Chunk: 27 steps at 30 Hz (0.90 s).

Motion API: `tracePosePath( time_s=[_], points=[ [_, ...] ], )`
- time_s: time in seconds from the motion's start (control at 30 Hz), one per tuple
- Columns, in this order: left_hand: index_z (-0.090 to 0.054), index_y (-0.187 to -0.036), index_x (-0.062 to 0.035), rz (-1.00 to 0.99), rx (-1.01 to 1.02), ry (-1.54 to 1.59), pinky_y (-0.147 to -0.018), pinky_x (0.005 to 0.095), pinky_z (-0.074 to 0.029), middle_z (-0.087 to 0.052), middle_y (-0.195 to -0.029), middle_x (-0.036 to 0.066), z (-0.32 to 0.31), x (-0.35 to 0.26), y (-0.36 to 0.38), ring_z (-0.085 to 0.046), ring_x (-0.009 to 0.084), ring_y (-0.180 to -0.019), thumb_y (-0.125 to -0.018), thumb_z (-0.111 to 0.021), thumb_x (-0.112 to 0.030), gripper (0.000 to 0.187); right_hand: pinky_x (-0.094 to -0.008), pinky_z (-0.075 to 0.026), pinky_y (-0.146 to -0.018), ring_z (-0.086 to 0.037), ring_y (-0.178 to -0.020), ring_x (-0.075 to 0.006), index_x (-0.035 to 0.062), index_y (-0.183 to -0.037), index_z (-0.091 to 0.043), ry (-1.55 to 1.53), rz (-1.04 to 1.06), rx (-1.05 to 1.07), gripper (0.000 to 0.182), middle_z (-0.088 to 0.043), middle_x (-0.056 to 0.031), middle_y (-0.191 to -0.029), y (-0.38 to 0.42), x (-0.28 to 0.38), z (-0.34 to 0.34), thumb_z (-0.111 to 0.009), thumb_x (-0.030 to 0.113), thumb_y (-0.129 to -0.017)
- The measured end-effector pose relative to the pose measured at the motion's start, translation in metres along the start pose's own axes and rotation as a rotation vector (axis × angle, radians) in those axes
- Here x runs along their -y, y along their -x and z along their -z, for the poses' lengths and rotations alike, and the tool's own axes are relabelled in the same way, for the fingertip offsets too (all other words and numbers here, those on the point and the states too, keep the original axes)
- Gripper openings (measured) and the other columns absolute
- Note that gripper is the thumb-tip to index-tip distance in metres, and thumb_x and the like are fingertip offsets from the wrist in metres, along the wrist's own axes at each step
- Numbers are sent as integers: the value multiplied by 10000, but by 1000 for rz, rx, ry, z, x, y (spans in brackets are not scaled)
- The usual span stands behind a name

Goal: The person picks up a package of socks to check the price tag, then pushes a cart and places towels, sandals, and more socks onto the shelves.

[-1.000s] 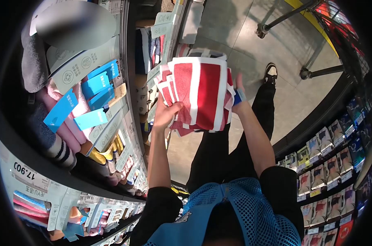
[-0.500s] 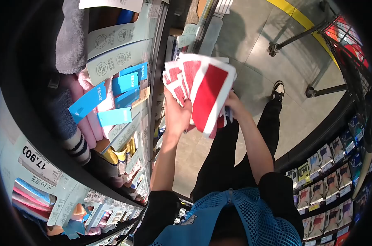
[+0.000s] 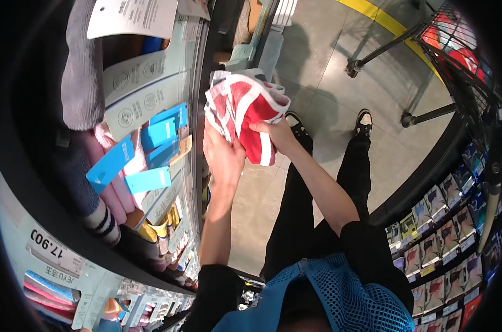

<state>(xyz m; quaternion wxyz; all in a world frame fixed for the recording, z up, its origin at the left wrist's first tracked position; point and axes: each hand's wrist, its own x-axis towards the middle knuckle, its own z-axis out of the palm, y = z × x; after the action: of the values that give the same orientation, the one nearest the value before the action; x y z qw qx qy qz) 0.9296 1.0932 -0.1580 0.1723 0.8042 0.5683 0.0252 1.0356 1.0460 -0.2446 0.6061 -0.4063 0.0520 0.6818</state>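
Observation:
A red and white cloth bundle (image 3: 251, 113), loosely folded with white borders, is held in front of the shelf at upper centre. My left hand (image 3: 223, 155) grips its lower left side, thumb pressed on the front. On the right side of the bundle, my right hand (image 3: 276, 133) holds it with the thumb over the red part and the other fingers mostly hidden. Both sets of fingers are wrapped round the cloth.
At left a shelf holds a grey towel (image 3: 84, 72), pink towels (image 3: 115, 202) with blue tags (image 3: 148, 180), and a price label (image 3: 54, 249). A wire cart (image 3: 456, 50) stands at upper right, above racks of packets (image 3: 439, 243).
The bundle has moved left and folded over, its flat red panel now crumpled. My right hand has moved left onto its front. A second shoe has come into view.

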Motion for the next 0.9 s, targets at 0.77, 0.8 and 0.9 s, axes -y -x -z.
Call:
tracePosePath(
  time_s=[0.77,0.8,0.9],
  points=[
    [-349,-1295,95,-414,-65,-36,-1039,582,-173,-314,-1352,318,-16,-7,65,-253,484,-1282,-851,-463,-174,531,-314,-414,-923,-531,-1065,-205,7,-1212,-421,63,379,-100,581,-541,-110,-1149,-33,-11,-44,-672,10,-688],
    [-360,-1290,94,-455,-21,-14,-1037,585,-174,-330,-1342,318,-17,-9,60,-258,483,-1282,-843,-461,-164,526,-314,-414,-923,-531,-1065,-205,7,-1212,-421,62,375,-100,581,-541,-110,-1149,-35,-8,-41,-672,10,-688],
    [-266,-1351,77,-135,-123,13,-1041,524,-184,-258,-1378,317,-23,11,28,-252,475,-1270,-898,-359,-261,573,-309,-433,-896,-558,-1018,-191,-2,-1201,-444,174,181,98,605,-572,-92,-1105,-38,3,-41,-725,104,-676]
  ],
)
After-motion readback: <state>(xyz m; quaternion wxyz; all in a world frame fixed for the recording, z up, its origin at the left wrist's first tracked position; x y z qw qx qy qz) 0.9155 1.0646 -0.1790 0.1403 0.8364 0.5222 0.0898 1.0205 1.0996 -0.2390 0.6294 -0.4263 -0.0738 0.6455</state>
